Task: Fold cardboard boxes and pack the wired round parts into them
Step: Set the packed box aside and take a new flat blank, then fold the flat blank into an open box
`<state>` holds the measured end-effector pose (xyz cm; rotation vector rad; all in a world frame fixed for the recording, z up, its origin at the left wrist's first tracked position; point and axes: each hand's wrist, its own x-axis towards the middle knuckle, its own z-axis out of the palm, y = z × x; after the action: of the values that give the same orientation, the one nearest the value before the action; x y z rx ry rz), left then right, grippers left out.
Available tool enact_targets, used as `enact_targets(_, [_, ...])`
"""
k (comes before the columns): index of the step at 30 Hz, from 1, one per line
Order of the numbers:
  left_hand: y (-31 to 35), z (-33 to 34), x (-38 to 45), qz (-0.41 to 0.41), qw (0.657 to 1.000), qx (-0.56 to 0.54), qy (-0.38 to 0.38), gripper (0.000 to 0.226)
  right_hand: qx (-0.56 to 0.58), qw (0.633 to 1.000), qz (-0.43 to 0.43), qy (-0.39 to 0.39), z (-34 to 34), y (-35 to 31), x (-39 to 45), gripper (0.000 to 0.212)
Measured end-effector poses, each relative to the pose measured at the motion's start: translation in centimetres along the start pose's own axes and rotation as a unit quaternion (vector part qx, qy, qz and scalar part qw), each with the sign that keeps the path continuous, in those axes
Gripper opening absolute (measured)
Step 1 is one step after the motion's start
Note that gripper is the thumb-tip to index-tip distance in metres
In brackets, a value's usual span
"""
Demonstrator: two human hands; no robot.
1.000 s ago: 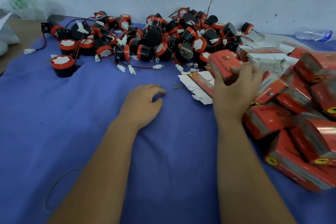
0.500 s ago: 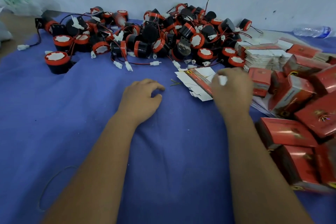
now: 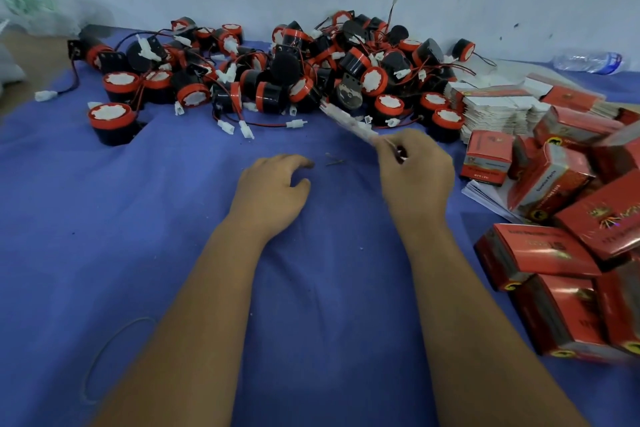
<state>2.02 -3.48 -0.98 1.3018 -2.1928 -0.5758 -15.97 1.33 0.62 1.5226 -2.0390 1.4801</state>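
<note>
Both hands are seen above the blue-covered desk (image 3: 104, 253). A flat, unfolded box blank (image 3: 349, 121), blurred in the frame, is pinched by the right hand (image 3: 417, 177) and held tilted just in front of the pile of wired round parts (image 3: 294, 73). Nothing is held by the left hand (image 3: 273, 194), which is rested on the cloth with fingers loosely curled. Folded red boxes (image 3: 561, 246) are heaped at the right, with a stack of flat blanks (image 3: 498, 107) behind them.
</note>
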Motion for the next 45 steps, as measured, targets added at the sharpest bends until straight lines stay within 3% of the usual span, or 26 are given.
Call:
enact_targets(2, [0.5, 0.1, -0.1, -0.012, 0.997, -0.071, 0.018, 0.037, -0.028, 0.998, -0.022, 0.046, -0.5, -0.3, 0.2, 0.028])
enact_targets(3, [0.9, 0.1, -0.1, -0.032, 0.988, -0.146, 0.031, 0.038, -0.041, 0.998, -0.031, 0.030, -0.5, -0.5, 0.2, 0.029])
enact_targets(7, [3.3, 0.9, -0.2, -0.098, 0.895, -0.433, 0.042, 0.037, -0.036, 0.991, -0.058, -0.117, 0.4, -1.2, -0.2, 0.023])
enact_targets(9, [3.8, 1.4, -0.3, -0.120, 0.873, -0.472, 0.024, 0.037, -0.072, 0.976, -0.093, -0.181, 0.9, -1.7, -0.2, 0.019])
enact_targets(12, [3.5, 1.8, -0.1, -0.141, 0.889, -0.435, 0.031, 0.038, -0.143, 0.953, -0.115, -0.242, 1.6, -2.2, -0.1, 0.017])
enact_targets(15, [3.8, 1.4, 0.0, -0.125, 0.901, -0.414, 0.036, 0.027, -0.148, 0.970, -0.150, -0.121, 1.2, -3.3, -0.8, 0.008])
enact_targets(18, [4.6, 1.1, 0.0, -0.143, 0.887, -0.438, 0.003, 0.039, -0.078, 0.971, -0.221, 0.044, 0.9, -4.4, -1.4, 0.007])
enact_targets(21, [4.6, 1.3, -0.1, -0.134, 0.845, -0.515, -0.057, 0.048, -0.057, 0.962, -0.253, 0.085, 1.0, -4.6, -1.6, 0.007])
enact_targets(24, [4.2, 1.0, 0.1, -0.153, 0.795, -0.583, -0.069, 0.062, -0.046, 0.968, -0.228, 0.089, 1.0, -4.5, -1.7, 0.003])
enact_targets(26, [4.1, 1.2, 0.1, -0.151, 0.810, -0.562, -0.073, 0.055, -0.022, 0.981, -0.168, 0.093, 0.8, -4.3, -1.6, 0.009])
enact_targets(28, [4.4, 1.6, -0.3, -0.102, 0.882, -0.454, -0.071, 0.039, 0.038, 0.993, -0.070, 0.092, 0.5, -3.9, -1.1, 0.014])
enact_targets(30, [4.2, 2.4, -0.4, 0.008, 0.968, -0.244, -0.061, 0.035, 0.107, 0.989, 0.027, 0.099, 0.1, -3.1, -0.5, 0.014])
enact_targets(31, [4.0, 2.9, -0.4, 0.063, 0.988, -0.122, -0.068, 0.039, 0.125, 0.983, 0.061, 0.115, -0.1, -2.6, -0.2, 0.013])
enact_targets(33, [3.8, 3.6, -0.5, 0.084, 0.992, 0.047, -0.083, 0.047, 0.152, 0.971, 0.110, 0.149, -0.4, -1.6, 0.3, 0.012])
enact_targets(34, [3.7, 3.6, -0.5, 0.072, 0.992, 0.072, -0.078, 0.050, 0.162, 0.965, 0.134, 0.154, -0.5, -1.1, 0.4, 0.013])
enact_targets(38, [3.5, 3.5, -0.5, 0.066, 0.994, 0.081, -0.014, 0.047, 0.172, 0.950, 0.224, 0.136, -0.5, 0.3, 0.4, 0.016])
enact_targets(40, [3.1, 3.4, -0.4, 0.057, 0.997, 0.052, -0.024, 0.045, 0.186, 0.953, 0.194, 0.142, -0.7, -0.1, 0.2, 0.019])
enact_targets(43, [3.5, 2.9, -0.1, -0.007, 0.989, -0.133, -0.059, 0.044, 0.198, 0.967, 0.062, 0.151, -0.6, -2.0, -0.3, 0.014])
enact_targets(45, [4.2, 2.0, 0.1, -0.087, 0.930, -0.356, -0.035, 0.037, 0.234, 0.964, -0.004, 0.127, 0.0, -3.2, -0.9, 0.009])
